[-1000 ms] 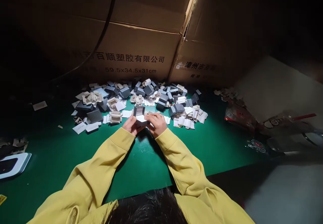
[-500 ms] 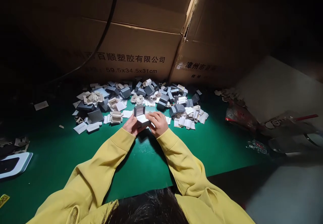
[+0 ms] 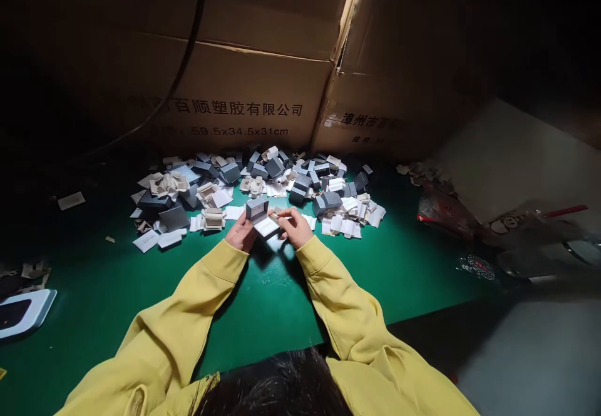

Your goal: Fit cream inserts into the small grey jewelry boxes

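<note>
A small dark grey hinged jewellery box (image 3: pixel 256 209) stands with its lid raised above the green table, showing a white padded insert (image 3: pixel 266 227) inside. My left hand (image 3: pixel 241 233) grips its left side, the fingers wrapped around it. At the box's right edge my right hand (image 3: pixel 295 227) is closed in a pinch. Something small and pale shows at its fingertips, too small to name. Beyond the hands spreads a heap of similar dark boxes (image 3: pixel 327 202) mixed with white and beige folded card inserts (image 3: pixel 214 218).
Large printed cardboard cartons (image 3: pixel 244 78) stand behind the heap, with a dark cable (image 3: pixel 181 69) hanging in front. A white scale-like device (image 3: pixel 28 313) lies at the left. Clear plastic bags (image 3: pixel 446 213) are on the right. The green table (image 3: pixel 263 316) ends at a front edge.
My right fingers have lifted off the box's front and now pinch at its right edge. The box has turned, its lid tilting more to the side. The view has shifted slightly.
</note>
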Available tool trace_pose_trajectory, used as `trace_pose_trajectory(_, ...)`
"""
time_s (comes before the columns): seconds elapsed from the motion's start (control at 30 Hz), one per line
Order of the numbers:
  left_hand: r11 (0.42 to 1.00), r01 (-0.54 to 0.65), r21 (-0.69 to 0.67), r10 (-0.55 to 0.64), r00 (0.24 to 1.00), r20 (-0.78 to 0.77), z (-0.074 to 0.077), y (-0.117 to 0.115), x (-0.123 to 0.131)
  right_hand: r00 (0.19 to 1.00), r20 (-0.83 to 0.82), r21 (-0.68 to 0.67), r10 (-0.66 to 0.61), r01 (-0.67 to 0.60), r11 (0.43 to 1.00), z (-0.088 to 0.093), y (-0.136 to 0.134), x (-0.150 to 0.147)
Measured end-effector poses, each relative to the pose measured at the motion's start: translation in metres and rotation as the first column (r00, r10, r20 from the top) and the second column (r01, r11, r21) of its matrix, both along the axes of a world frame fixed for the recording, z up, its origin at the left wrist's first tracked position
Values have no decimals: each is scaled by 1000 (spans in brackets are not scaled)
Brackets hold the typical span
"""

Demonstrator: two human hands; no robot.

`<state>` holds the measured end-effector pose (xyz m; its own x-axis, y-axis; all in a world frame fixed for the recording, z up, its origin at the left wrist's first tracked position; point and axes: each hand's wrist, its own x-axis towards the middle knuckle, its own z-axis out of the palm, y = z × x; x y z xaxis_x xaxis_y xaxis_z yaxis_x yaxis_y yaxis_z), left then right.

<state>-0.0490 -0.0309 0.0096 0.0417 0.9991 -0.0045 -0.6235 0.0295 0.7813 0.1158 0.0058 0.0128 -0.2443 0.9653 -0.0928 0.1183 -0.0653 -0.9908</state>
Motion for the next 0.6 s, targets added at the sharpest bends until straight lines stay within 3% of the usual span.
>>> trace_pose_trajectory(0.1, 1000, 22, 20, -22, 1000, 1, 1, -3, 4, 997, -37, -204, 65, -71, 976, 5, -1, -1)
trace_pose_trajectory(0.2, 996, 85, -14, -85, 996, 8, -1, -6, 4, 982, -73, -292, 172, -186, 938, 12, -6, -1)
trace_pose_trajectory(0.4, 992, 109, -67, -112, 993, -40, -7, -9, 2, 984, -105, -256, 147, -169, 952, 13, -9, -2)
trace_pose_trajectory(0.6, 992, 93, -87, -98, 993, -60, -7, -6, -2, 994, -25, -204, 102, -105, 973, 10, -8, -9)
